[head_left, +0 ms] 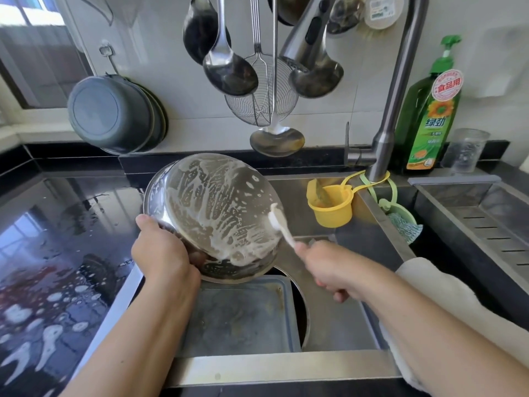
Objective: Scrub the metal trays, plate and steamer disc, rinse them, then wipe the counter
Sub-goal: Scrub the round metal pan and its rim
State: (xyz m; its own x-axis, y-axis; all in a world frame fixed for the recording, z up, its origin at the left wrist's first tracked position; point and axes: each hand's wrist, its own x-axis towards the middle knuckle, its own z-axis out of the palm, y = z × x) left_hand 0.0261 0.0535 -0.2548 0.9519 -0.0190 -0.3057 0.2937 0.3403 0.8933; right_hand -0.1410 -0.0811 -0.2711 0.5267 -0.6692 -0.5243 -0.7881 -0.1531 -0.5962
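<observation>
My left hand [160, 250] grips the lower left rim of a round metal plate [211, 213], tilted up over the sink with its soapy underside facing me. White suds streak most of that surface. My right hand [326, 267] holds the handle of a white brush [282, 222], whose head touches the plate's right edge. Below the plate a rectangular metal tray [243, 316] lies flat in the sink, grimy and wet. Part of a round metal piece [303, 310] shows from under the tray's right side.
The black counter [57, 253] on the left is wet with soap blobs. A yellow cup [332, 207] hangs at the faucet [386, 133]; green dish soap [429, 116] stands behind. A white cloth [446, 299] lies over the sink divider. Ladles [229, 70] hang overhead.
</observation>
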